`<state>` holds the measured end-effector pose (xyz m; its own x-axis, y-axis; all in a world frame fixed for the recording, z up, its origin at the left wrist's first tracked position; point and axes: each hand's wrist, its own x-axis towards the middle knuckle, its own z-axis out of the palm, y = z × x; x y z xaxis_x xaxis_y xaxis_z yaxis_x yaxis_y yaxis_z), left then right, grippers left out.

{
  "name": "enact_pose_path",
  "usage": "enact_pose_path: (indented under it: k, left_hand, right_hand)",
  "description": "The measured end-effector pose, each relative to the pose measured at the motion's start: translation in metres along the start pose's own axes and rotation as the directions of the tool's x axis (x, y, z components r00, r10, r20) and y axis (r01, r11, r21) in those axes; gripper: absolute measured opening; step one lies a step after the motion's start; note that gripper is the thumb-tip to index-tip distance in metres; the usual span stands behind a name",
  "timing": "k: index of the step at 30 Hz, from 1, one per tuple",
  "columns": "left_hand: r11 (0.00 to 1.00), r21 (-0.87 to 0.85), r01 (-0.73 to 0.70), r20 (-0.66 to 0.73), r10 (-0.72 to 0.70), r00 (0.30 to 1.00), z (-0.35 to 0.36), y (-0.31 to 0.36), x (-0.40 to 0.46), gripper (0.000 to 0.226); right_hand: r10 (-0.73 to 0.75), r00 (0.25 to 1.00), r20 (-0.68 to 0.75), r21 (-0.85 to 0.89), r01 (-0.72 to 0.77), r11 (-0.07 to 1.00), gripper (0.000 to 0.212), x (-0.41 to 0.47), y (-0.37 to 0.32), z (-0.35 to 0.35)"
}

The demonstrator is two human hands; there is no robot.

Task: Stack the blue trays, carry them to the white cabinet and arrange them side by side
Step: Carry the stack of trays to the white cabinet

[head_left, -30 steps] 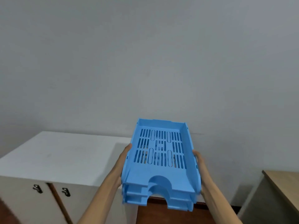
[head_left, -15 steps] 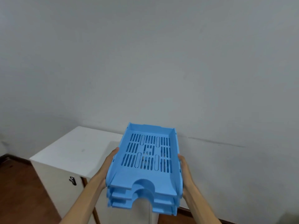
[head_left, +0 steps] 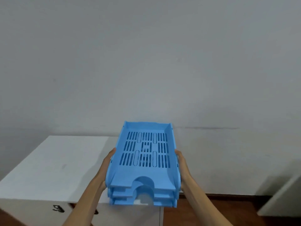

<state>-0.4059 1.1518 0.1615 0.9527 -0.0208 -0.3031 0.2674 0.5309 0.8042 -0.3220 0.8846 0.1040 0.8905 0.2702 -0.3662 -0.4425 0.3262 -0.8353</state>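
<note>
A stack of three blue slotted trays (head_left: 144,175) is held in the air between both hands, its notched front edge facing me. My left hand (head_left: 106,166) grips the stack's left side and my right hand (head_left: 181,167) grips its right side. The stack hangs above the right end of the white cabinet (head_left: 48,168), whose flat top stretches to the left below it. Whether the stack touches the top I cannot tell.
The cabinet has doors with metal handles (head_left: 57,208) on its front. A plain grey wall (head_left: 146,62) rises right behind it. Red-brown floor (head_left: 211,211) shows to the right, and a pale furniture edge (head_left: 283,198) stands at the far right.
The cabinet top now spreads wider and nearer under the trays, and the stack sits over its right end. My grip on both sides is unchanged.
</note>
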Motion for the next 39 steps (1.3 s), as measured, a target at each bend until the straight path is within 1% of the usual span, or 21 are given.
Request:
enact_pose_path:
  k: [2,6,11,14,18,22,24,28,32,36,39]
  left_hand:
    - [1.000,0.000,0.027,0.005,-0.027,1.000,-0.011,0.003,0.009,0.036]
    - [1.000,0.015,0.022,0.000,-0.022,1.000,-0.025,0.008,0.018,0.036]
    - [0.999,0.009,0.052,-0.011,-0.052,0.999,-0.041,0.005,0.028,0.057]
    - [0.998,0.008,0.055,-0.004,-0.055,0.998,-0.047,0.005,0.028,0.064]
    - [0.998,0.002,0.060,-0.009,-0.060,0.998,-0.052,0.007,0.032,0.064]
    - [0.998,-0.003,0.065,0.005,-0.065,0.998,-0.053,0.011,0.035,0.052]
    - [0.997,-0.017,0.074,0.007,-0.074,0.997,-0.057,0.008,0.038,0.052]
    - [0.996,-0.029,0.080,-0.003,-0.081,0.997,-0.064,0.005,0.044,0.059]
    - [0.997,0.006,0.083,-0.006,-0.083,0.997,-0.066,0.007,0.050,0.066]
    - [0.996,0.038,0.085,-0.013,-0.084,0.996,-0.070,0.009,0.057,0.066]
    - [0.991,0.086,0.099,-0.046,-0.095,0.994,-0.072,0.009,0.059,0.068]
  right_hand:
    - [-0.003,1.000,-0.021,-0.026,0.002,1.000,0.061,0.006,0.001,0.005]
    - [-0.003,0.999,-0.035,-0.059,0.001,0.998,0.058,0.018,0.003,0.016]
    - [-0.015,1.000,-0.019,-0.065,0.014,0.998,0.056,0.026,0.008,0.017]
    - [-0.025,0.999,-0.036,-0.086,0.022,0.996,0.062,0.027,0.010,0.020]
    - [-0.012,0.997,-0.072,-0.081,0.006,0.997,0.071,0.028,0.013,0.025]
    - [-0.002,0.997,-0.083,-0.019,0.000,1.000,0.076,0.029,0.021,0.026]
    - [0.002,0.995,-0.095,-0.029,-0.004,1.000,0.078,0.030,0.022,0.026]
    - [0.008,0.995,-0.095,-0.094,-0.017,0.995,0.080,0.032,0.016,0.030]
    - [0.010,0.996,-0.090,-0.096,-0.019,0.995,0.076,0.034,0.012,0.032]
    - [0.025,0.996,-0.084,-0.117,-0.035,0.992,0.075,0.033,0.003,0.033]
    - [0.047,0.987,-0.155,-0.193,-0.077,0.978,0.081,0.033,0.000,0.031]
